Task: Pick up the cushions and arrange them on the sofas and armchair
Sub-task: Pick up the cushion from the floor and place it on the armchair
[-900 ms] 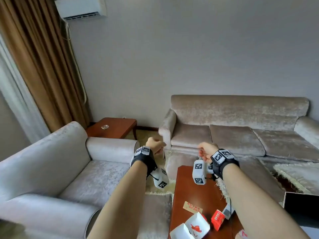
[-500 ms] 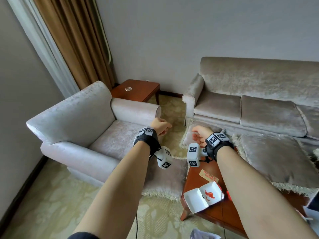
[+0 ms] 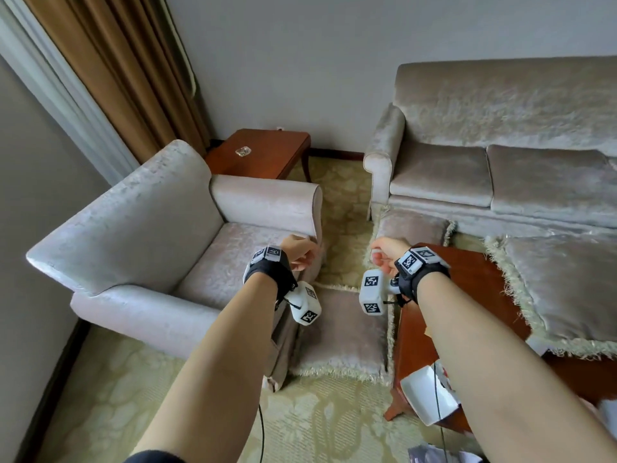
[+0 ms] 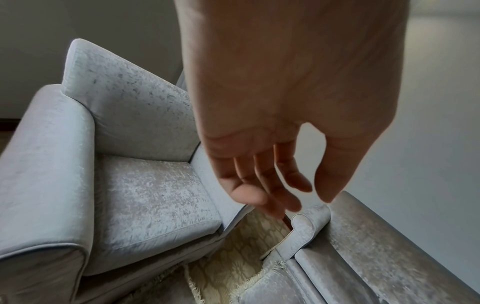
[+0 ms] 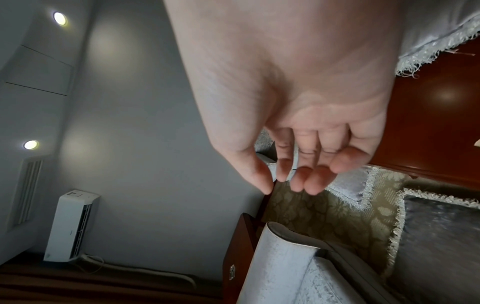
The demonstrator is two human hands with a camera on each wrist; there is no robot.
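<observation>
Fingers (image 4: 259,185) of both hands hang loosely curled, empty, above floor cushion (image 3: 344,332).

Both bare forearms reach forward side by side, each wrist wrapped in a black strap carrying white marker blocks. The left hand (image 3: 298,250) hangs empty with its fingers (image 4: 262,181) loosely curled. The right hand (image 3: 387,253) is likewise empty, its fingers (image 5: 315,176) relaxed and slightly bent downward.

Armchair (image 3: 160,242) at 9 o'clock, sofa (image 3: 500,145) at 1–2 o'clock, side table (image 3: 263,152) between at 12. One cushion (image 3: 344,332) on floor between armchair and coffee table (image 3: 467,295). Another cushion (image 3: 567,285) atop coffee table, 3 o'clock.
</observation>
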